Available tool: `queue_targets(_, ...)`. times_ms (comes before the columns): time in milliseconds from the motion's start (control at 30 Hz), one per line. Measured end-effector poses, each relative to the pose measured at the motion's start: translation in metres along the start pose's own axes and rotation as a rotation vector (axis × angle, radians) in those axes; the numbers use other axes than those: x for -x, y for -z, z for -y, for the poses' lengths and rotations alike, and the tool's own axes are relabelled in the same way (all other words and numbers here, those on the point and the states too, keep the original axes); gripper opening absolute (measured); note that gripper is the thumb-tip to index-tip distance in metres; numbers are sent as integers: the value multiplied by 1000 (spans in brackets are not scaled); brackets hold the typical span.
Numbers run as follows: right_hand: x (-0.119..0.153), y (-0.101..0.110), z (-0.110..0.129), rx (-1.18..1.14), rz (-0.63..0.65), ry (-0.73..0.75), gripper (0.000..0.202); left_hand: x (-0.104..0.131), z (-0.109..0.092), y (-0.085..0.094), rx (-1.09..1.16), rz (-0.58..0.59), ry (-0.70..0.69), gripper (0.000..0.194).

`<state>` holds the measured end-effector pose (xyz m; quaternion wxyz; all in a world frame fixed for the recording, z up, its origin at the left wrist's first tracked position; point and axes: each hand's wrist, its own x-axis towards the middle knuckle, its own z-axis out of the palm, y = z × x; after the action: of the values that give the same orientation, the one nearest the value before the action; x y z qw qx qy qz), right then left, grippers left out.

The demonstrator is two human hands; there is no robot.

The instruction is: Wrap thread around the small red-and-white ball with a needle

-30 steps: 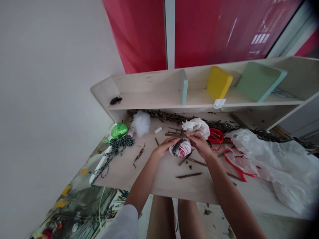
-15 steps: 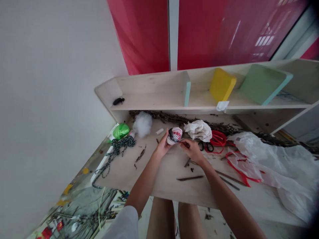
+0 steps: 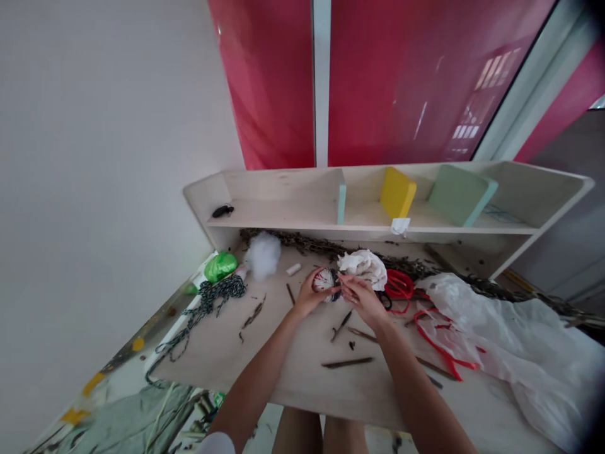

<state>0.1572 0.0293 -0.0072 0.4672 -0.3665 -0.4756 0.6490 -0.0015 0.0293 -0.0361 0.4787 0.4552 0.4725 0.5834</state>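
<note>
My left hand [image 3: 308, 297] is wrapped round a small ball of yarn [image 3: 325, 281] wound in white, red and black, held above the tabletop. The ball's dark strands face right. At that side my right hand [image 3: 363, 301] is closed, its fingertips pinched against the ball. What lies between those fingertips is too small to make out. Just behind the right hand is a crumpled white paper [image 3: 366, 268]. Black scissor handles [image 3: 385, 301] show beside it, partly hidden, next to a coil of red ribbon [image 3: 399, 285].
White fibre stuffing [image 3: 263, 255], a green bundle [image 3: 220, 267] and dark patterned cord [image 3: 220, 290] lie left. A clear plastic bag [image 3: 515, 328] covers the right. Several twigs [image 3: 347, 363] lie in front. Dry branches [image 3: 302, 241] run beneath the shelf [image 3: 283, 221].
The yarn ball has turned, bringing its dark strands from the left side to the right. My right hand has come up against it. The camera view has shifted.
</note>
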Motion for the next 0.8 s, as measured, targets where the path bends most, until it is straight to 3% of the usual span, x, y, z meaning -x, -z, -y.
queue_targets(200, -11, 24, 2, -51, -36, 52, 35, 8, -6, -6, 13, 74, 37, 64)
queue_targets(367, -15, 27, -5, -81, -41, 65, 33, 8, -8, -2, -42, 268, 193, 44)
queue_targets(500, -16, 23, -14, 20, -169, 137, 40, 11, 1, -6, 167, 352, 273, 29)
queue_targets(567, -18, 21, -21, 83, -237, 201, 45, 11, 4, -8, 303, 348, 321, 28)
queue_targets(733, -22, 15, -38, 388, -446, 393, 48, 5, 3, -4, 618, 184, 351, 31)
queue_targets(800, -19, 11, -45, 534, -458, 463, 44, 1, 0, 0, 688, 172, 434, 36)
